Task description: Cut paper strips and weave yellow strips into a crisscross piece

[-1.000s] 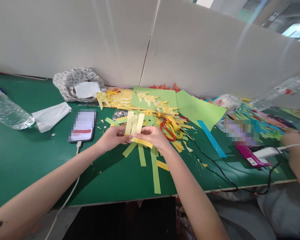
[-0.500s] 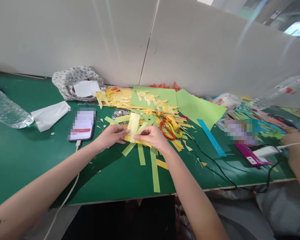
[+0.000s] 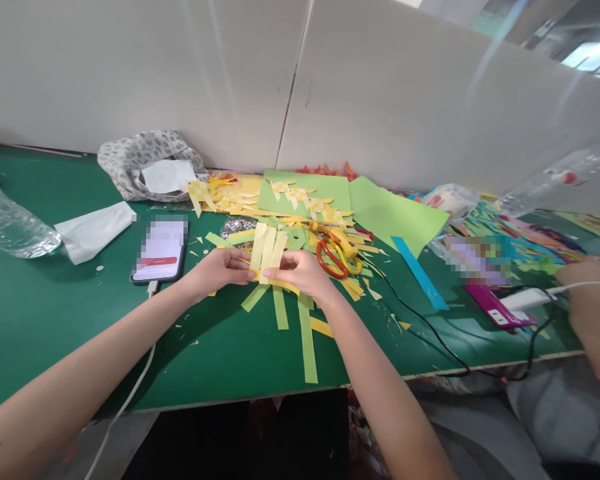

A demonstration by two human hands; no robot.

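Note:
My left hand (image 3: pixel 219 269) and my right hand (image 3: pixel 300 273) meet over the green table (image 3: pixel 55 313), both pinched on a small weave of pale yellow paper strips (image 3: pixel 267 249). The strips stand up side by side above my fingers, with a darker yellow strip (image 3: pixel 285 285) crossing under them. Loose green strips (image 3: pixel 306 333) lie on the table just below my hands. Red and yellow scissors (image 3: pixel 336 257) rest right of my right hand.
A phone (image 3: pixel 160 250) on a white cable lies left of my hands, with a tissue (image 3: pixel 94 230), a water bottle (image 3: pixel 10 227) and a patterned pouch (image 3: pixel 147 163) further left. Green paper sheets (image 3: pixel 390 213) lie behind. Another person's hand (image 3: pixel 587 273) is at the right edge.
The pale yellow strips leaned together half a second ago and now stand straight side by side again. My hands stayed in place; the view shifted slightly.

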